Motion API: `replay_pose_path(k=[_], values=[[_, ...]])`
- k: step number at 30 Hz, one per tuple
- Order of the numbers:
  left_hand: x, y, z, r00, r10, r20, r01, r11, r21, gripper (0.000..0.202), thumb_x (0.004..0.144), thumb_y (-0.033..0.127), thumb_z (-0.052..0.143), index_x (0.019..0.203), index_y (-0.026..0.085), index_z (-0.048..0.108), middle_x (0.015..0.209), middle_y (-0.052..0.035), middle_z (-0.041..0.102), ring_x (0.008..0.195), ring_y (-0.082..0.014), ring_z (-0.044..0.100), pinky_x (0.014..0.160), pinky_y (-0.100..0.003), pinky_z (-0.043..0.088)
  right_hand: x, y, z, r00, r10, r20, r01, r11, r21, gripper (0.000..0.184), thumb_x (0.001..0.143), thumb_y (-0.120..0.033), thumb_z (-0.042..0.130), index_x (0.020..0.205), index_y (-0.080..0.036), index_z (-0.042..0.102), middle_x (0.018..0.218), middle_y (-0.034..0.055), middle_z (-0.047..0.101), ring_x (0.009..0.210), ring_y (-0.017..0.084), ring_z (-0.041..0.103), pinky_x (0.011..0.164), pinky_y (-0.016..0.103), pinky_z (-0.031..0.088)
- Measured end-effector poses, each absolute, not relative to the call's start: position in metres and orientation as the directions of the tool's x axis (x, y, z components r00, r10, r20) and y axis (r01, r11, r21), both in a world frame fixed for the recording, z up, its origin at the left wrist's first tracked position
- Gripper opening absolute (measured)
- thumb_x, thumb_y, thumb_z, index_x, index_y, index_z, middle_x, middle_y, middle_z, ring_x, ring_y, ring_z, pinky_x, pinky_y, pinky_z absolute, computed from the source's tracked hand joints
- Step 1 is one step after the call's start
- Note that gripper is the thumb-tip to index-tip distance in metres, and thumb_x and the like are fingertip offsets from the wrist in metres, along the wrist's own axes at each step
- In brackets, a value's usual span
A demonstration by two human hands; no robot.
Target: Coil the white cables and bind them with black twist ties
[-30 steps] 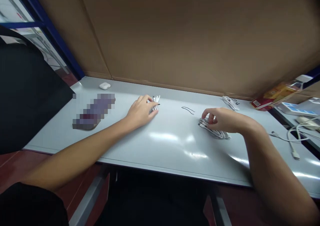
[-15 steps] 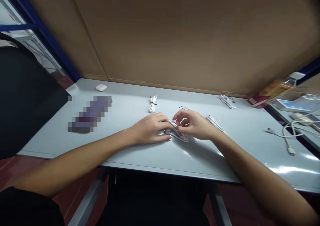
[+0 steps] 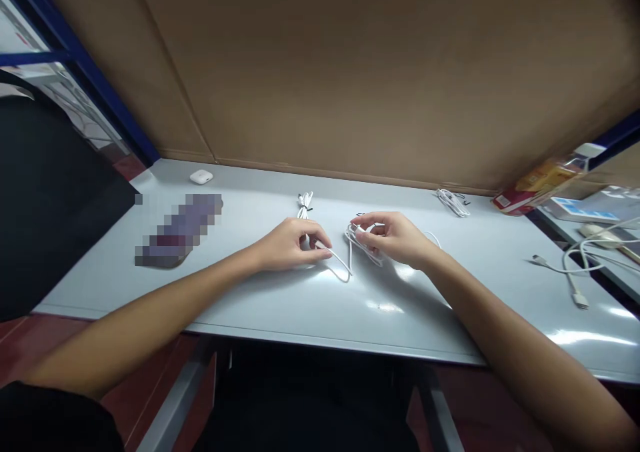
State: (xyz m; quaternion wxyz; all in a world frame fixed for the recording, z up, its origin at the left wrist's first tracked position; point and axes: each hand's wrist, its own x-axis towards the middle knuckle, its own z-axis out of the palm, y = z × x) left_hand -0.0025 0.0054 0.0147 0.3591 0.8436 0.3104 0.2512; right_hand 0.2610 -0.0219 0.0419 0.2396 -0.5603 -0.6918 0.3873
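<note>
Left hand (image 3: 290,245) and right hand (image 3: 395,239) each pinch the white cable (image 3: 345,265) on the table (image 3: 250,292).

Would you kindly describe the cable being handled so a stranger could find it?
On the grey table, look mid-front where both hands meet. The white cable loops between the left hand and right hand; the other bundles lie untouched.

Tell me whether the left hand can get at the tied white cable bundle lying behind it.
Probably yes. The tied cable bundle lies just beyond the left hand on bare table, nothing between; but its fingers hold the loose white cable.
</note>
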Motion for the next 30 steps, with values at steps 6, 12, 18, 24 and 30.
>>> replay_pose_path(k=[6, 12, 18, 24, 30], values=[[-0.005, 0.011, 0.020, 0.558, 0.823, 0.105, 0.230, -0.276, 0.933, 0.027, 0.083, 0.041, 0.080, 0.093, 0.016, 0.078, 0.086, -0.0051, 0.073, 0.071, -0.0137, 0.061, 0.063, -0.026, 0.047, 0.263, -0.015, 0.035, -0.200, 0.980, 0.018, 0.570, 0.132, -0.811, 0.023, 0.095, -0.036, 0.062, 0.110, -0.021, 0.072, 0.107, 0.0074, 0.078, 0.088, 0.021, 0.070, 0.074, 0.032, 0.052], [-0.003, 0.014, 0.012, 0.574, 0.816, 0.064, 0.052, -0.114, 0.992, 0.045, 0.095, 0.047, 0.069, 0.127, 0.016, 0.070, 0.104, -0.0097, 0.076, 0.094, -0.0189, 0.071, 0.085, -0.034, 0.058, 0.261, -0.015, 0.038, -0.135, 0.990, -0.026, 0.409, 0.032, -0.912, 0.032, 0.090, -0.042, 0.072, 0.114, -0.021, 0.068, 0.103, 0.0079, 0.076, 0.070, 0.016, 0.068, 0.069, 0.034, 0.054], [-0.002, 0.015, 0.004, 0.530, 0.848, 0.001, 0.031, -0.021, 0.999, 0.057, 0.091, 0.049, 0.074, 0.137, 0.017, 0.062, 0.113, -0.0134, 0.077, 0.079, -0.0167, 0.073, 0.074, -0.034, 0.061, 0.260, -0.019, 0.046, -0.331, 0.930, -0.162, 0.171, -0.109, -0.979, 0.035, 0.082, -0.039, 0.081, 0.109, -0.018, 0.074, 0.093, 0.0057, 0.071, 0.075, 0.017, 0.065, 0.081, 0.038, 0.056], [0.005, 0.008, 0.008, 0.543, 0.839, 0.015, 0.047, -0.049, 0.998, 0.036, 0.086, 0.045, 0.080, 0.102, 0.014, 0.077, 0.092, -0.0083, 0.078, 0.075, -0.0160, 0.071, 0.072, -0.029, 0.059, 0.248, -0.027, 0.038, -0.443, 0.881, -0.166, 0.049, -0.161, -0.986, 0.030, 0.079, -0.032, 0.084, 0.104, -0.020, 0.073, 0.095, 0.0054, 0.072, 0.085, 0.020, 0.068, 0.085, 0.040, 0.056], [0.008, 0.004, 0.006, 0.712, 0.701, 0.051, 0.057, -0.129, 0.990, 0.027, 0.093, 0.040, 0.072, 0.097, 0.014, 0.080, 0.082, -0.0065, 0.074, 0.065, -0.0120, 0.061, 0.061, -0.025, 0.049, 0.232, -0.036, 0.027, -0.397, 0.907, -0.138, 0.047, -0.130, -0.990, 0.031, 0.078, -0.034, 0.085, 0.094, -0.022, 0.061, 0.077, 0.0023, 0.071, 0.075, 0.020, 0.068, 0.069, 0.034, 0.050]])
